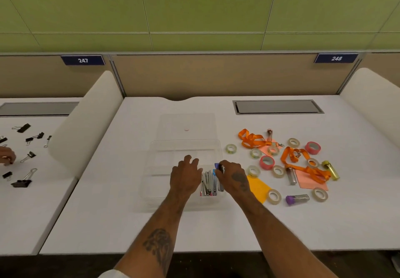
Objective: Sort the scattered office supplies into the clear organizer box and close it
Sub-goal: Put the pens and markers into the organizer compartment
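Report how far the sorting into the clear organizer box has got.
Done: a row of small metal staplers stands in one compartment of the clear plastic organizer box. In hand: the right hand grips a blue-ended stapler over that compartment; the left hand rests beside it. Left: clear tape rolls, pink tape rolls, orange lanyards, tubes and paper squares on the table; the clear lid lies off.

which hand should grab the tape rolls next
Right. The right hand is beside the clear tape rolls lying right of the clear plastic organizer box; the left hand would have to cross over.
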`<state>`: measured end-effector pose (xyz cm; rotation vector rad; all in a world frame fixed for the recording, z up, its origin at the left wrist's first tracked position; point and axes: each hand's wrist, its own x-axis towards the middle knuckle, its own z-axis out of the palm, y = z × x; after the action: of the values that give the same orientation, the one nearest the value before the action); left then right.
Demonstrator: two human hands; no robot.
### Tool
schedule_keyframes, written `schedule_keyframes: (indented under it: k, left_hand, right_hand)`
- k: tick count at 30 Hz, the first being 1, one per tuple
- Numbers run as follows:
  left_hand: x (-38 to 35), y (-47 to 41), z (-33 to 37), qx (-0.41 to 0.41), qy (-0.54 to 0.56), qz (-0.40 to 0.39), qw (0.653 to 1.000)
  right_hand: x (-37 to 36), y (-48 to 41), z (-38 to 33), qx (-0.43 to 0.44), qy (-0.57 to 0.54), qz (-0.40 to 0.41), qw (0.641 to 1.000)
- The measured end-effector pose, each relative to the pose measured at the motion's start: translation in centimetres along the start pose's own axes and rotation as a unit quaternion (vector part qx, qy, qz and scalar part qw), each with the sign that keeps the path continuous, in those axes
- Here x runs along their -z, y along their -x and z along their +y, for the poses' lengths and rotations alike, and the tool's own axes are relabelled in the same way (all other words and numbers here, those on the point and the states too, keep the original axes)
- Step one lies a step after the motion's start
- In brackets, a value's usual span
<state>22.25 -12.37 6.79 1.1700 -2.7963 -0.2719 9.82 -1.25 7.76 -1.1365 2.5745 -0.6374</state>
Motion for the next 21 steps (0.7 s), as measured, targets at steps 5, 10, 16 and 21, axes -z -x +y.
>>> schedule_keyframes:
  k: [5,10,16,21]
  left_hand:
    - [-0.2,0.1,-1.0,-0.019,-0.042,-0.007,0.999]
    - [-0.2,0.2,-1.5,-0.032,-0.076,-0.001,0.997]
    - [-0.1,0.1,-2.1,-0.036,-0.108,0.023,0.993]
    - [0.2,0.1,-2.4,-0.041,-0.103,0.045,0.993]
  right_hand:
    - [-0.6,-0.4,-0.4,-0.007,0.019,-0.023,1.000]
    - [-1.2,-1.2,0.6,-0.003,0.085,0.004,0.996]
    - [-0.8,-2.0,2.7,0.044,0.168,0.017,0.985]
    - [-0.5,-1.5,3.4,0.048,0.197,0.023,0.979]
